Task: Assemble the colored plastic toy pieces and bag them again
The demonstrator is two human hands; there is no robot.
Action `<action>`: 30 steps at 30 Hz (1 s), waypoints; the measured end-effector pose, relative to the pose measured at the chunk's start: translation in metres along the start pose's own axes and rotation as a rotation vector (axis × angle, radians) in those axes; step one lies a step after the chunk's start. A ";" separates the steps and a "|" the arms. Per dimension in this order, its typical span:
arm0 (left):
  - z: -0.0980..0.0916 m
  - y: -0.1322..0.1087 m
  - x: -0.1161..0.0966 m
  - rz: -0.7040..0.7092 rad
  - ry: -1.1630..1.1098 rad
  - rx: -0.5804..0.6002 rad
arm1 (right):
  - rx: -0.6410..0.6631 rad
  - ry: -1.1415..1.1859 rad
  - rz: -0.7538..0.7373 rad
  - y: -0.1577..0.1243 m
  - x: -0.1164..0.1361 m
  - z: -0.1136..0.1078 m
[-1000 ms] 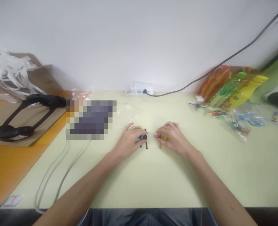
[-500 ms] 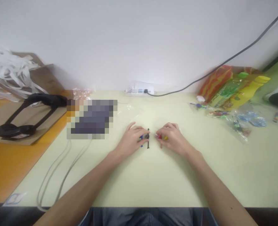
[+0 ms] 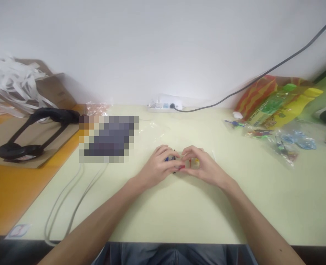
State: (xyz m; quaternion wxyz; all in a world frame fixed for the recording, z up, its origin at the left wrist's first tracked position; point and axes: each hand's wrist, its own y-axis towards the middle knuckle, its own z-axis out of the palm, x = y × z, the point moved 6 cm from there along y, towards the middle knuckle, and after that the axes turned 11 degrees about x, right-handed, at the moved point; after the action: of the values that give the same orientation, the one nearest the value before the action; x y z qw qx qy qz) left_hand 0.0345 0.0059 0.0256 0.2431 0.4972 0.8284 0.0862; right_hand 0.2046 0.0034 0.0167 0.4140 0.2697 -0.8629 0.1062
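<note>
My left hand [image 3: 160, 165] is closed around a small black plastic piece [image 3: 174, 172], whose ends stick out past the fingers. A bit of blue plastic [image 3: 167, 159] shows between those fingers. Facing it, my right hand [image 3: 204, 165] curls with its thumb and fingertips at a small red plastic piece [image 3: 181, 167], right beside the left fingertips. A yellow piece [image 3: 197, 162] with a red strip shows inside the curve of the right hand. The fingers hide most of the parts, so I cannot tell whether they are joined.
On the right lie clear bags of small parts [image 3: 285, 149], a blue stick-like toy [image 3: 233, 123] and a green-capped bottle [image 3: 273, 105]. A power strip [image 3: 165, 106] is against the wall. To the left are a blurred-out dark device [image 3: 110, 136], cables [image 3: 75, 209] and a black frame [image 3: 38, 134].
My hands have come together, and their fingertips now nearly meet. The red piece has moved left to the black one. The view has shifted slightly.
</note>
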 end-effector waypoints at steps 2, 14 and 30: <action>-0.001 0.000 -0.002 0.023 0.007 -0.017 | 0.013 0.037 0.010 0.000 0.001 0.001; -0.007 -0.003 0.002 0.005 -0.052 -0.148 | -0.126 -0.479 -0.021 -0.008 -0.003 -0.027; -0.009 -0.003 0.006 -0.058 -0.068 -0.134 | -0.051 -0.755 0.014 0.000 -0.015 -0.003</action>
State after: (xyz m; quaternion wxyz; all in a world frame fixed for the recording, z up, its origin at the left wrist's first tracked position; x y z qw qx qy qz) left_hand 0.0256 0.0102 0.0302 0.3065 0.4583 0.8260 0.1175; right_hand 0.2149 0.0101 0.0070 0.0728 0.2737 -0.9589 -0.0191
